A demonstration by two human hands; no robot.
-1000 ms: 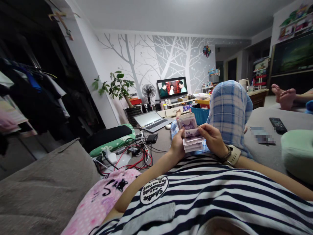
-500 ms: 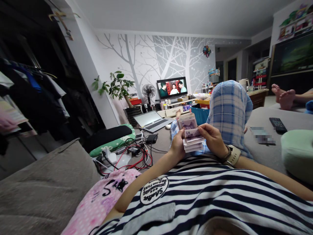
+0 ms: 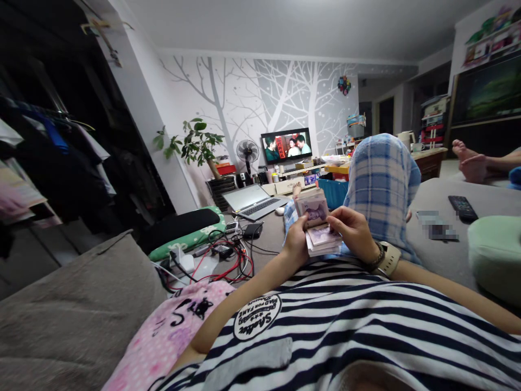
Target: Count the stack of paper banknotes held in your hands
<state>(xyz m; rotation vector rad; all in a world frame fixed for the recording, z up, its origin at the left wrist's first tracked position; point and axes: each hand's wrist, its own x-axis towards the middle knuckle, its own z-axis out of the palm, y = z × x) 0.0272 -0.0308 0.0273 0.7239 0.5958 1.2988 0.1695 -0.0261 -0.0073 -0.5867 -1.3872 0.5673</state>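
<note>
A thick stack of purple banknotes (image 3: pixel 316 209) rises from my left hand (image 3: pixel 296 239), whose thumb presses on its left edge. The lower part of the notes (image 3: pixel 323 238) is folded down toward my body, with pale edges fanned below the thumb. My right hand (image 3: pixel 352 231) is closed in a pinch at the right edge of the stack, thumb and forefinger on the edge of a banknote. Its other fingers are curled, and a pale watch (image 3: pixel 389 259) and a dark bracelet sit on the wrist. Both hands rest above my lap.
Tangled cables (image 3: pixel 234 260) and a power bank-like black box (image 3: pixel 253 230) lie left of my hands, near an open laptop (image 3: pixel 255 203). To the right are a remote control (image 3: pixel 463 208), a blurred-out object and a green stool-like seat (image 3: pixel 494 260). Another person's feet (image 3: pixel 474 163) show farther back.
The note that stood partly turned between my hands now lies folded down on the lower notes. My right hand has shifted slightly left at the stack's edge. The other person's feet moved.
</note>
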